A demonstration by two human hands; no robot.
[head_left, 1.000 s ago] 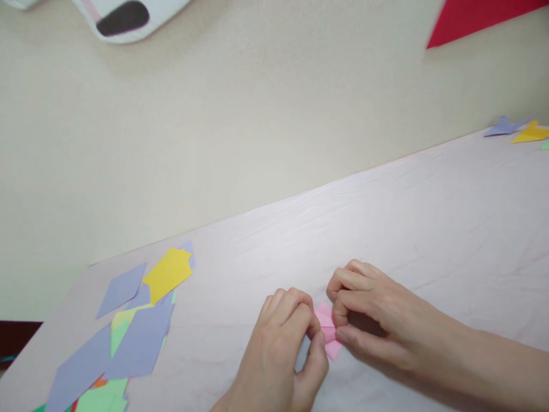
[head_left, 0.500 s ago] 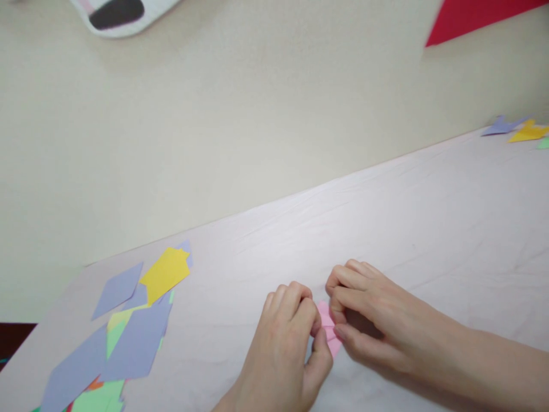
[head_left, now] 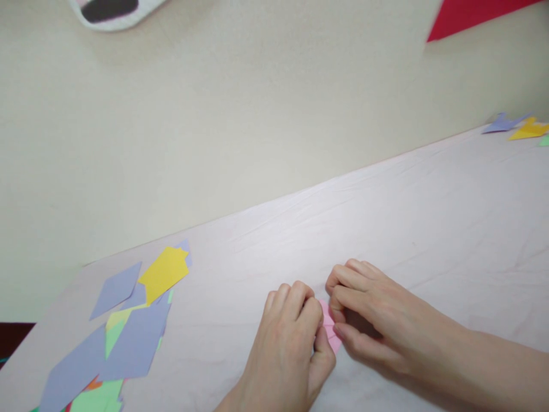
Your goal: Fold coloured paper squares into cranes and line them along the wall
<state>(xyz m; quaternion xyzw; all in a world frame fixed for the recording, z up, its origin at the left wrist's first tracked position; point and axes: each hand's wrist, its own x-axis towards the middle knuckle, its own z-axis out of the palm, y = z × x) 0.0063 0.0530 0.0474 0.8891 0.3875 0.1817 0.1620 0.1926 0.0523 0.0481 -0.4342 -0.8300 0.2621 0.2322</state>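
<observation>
A small folded pink paper [head_left: 330, 332] lies on the pale table [head_left: 429, 229] between my two hands. My left hand [head_left: 287, 349] is curled, its fingertips and thumb pinching the paper's left side. My right hand [head_left: 369, 317] is curled too, with fingers and thumb pressed on the paper's right side. Most of the paper is hidden under the fingers.
A heap of cut paper shapes lies at the left: a yellow piece [head_left: 163, 273], lilac pieces [head_left: 128, 343] and green ones [head_left: 96, 395]. More folded pieces [head_left: 517, 127] sit at the far right by the wall. A red sheet [head_left: 467, 14] hangs on the wall.
My left hand has slid right over the pink paper, so less of it shows. The right hand has stayed almost still.
</observation>
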